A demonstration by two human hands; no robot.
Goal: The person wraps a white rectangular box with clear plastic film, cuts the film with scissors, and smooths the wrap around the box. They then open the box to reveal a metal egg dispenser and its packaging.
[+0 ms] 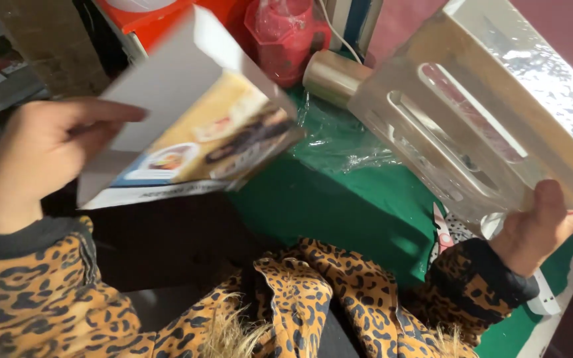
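Green table (339, 205) lies below, with plastic film (339, 142) on it. 1 printed box (193, 126) is gripped by the left hand (34, 159); a clear tray (472, 126) is gripped by the right hand (538, 225). Seemingly the packing step: tray must be aligned with the box mouth.

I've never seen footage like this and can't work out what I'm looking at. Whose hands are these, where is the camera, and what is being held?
There is no machine here: a person wears a camera on the head, so the single picture looks down at that person's own two hands. The sleeves have a leopard pattern.

The left hand holds a printed cardboard box, white on one face with food pictures on another; it looks blurred. The right hand holds a pale, shiny slotted tray wrapped in clear film, tilted up.

Below them is a green surface with crumpled clear plastic wrap. Behind that lie a shiny roll and a red plastic container.
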